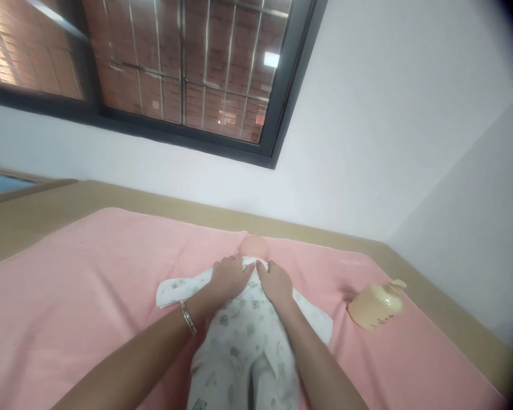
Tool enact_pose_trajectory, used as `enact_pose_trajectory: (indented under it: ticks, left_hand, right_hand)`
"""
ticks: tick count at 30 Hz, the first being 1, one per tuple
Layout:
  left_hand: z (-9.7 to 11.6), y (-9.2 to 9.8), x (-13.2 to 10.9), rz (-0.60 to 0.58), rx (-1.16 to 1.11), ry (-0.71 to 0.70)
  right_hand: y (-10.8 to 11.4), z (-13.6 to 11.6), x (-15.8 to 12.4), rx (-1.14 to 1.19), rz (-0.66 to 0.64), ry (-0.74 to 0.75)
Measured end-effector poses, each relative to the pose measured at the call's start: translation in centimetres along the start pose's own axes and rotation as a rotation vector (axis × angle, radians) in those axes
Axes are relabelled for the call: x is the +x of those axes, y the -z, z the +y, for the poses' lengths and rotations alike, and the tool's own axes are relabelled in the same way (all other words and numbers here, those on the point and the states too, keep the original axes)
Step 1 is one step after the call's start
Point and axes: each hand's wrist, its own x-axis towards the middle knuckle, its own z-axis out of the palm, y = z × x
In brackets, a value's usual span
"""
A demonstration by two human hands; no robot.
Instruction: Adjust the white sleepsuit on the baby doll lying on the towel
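Note:
A baby doll point(253, 246) lies on its back on a pink sheet point(89, 285), dressed in a white printed bodysuit point(239, 336). My left hand point(228, 277) rests on the doll's chest near the collar, fingers pressed on the cloth. My right hand point(276, 281) lies beside it on the other side of the collar, fingers curled onto the fabric. Both hands touch the suit at the neck opening. A silver bracelet point(188, 319) circles my left wrist. The doll's head shows only partly above my fingers.
A cream plastic bottle point(376, 306) lies on its side on the sheet to the right. A tan bed edge point(448, 319) borders the sheet. White walls meet at a corner, and a dark-framed window point(188, 74) with bars is above.

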Motion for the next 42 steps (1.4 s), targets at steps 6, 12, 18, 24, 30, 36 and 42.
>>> enact_pose_trajectory:
  ticks: [6,12,18,24,30,36,42]
  left_hand:
    - [0.19,0.27,-0.02,-0.02,-0.038,-0.001]
    - [0.4,0.58,-0.07,-0.04,0.011,0.011]
    - [0.35,0.63,0.02,-0.062,0.013,-0.005]
    - [0.49,0.79,-0.05,-0.075,0.016,0.003]
    - [0.48,0.73,-0.08,-0.058,0.002,0.001]
    - [0.59,0.9,-0.12,-0.066,0.007,-0.001]
    - [0.53,0.75,-0.09,-0.066,0.013,0.007]
  right_hand:
    - [-0.36,0.13,0.0,0.019,0.016,-0.002]
    - [-0.23,0.22,0.24,0.022,-0.006,0.007]
    - [-0.06,0.19,0.17,0.005,-0.021,0.015]
    - [0.02,0.2,0.08,0.017,-0.019,0.011]
    - [-0.12,0.33,0.11,0.024,0.0,0.02]
    - [-0.02,0.27,0.12,0.026,-0.006,0.009]
    - [0.04,0.25,0.06,0.061,0.007,0.012]
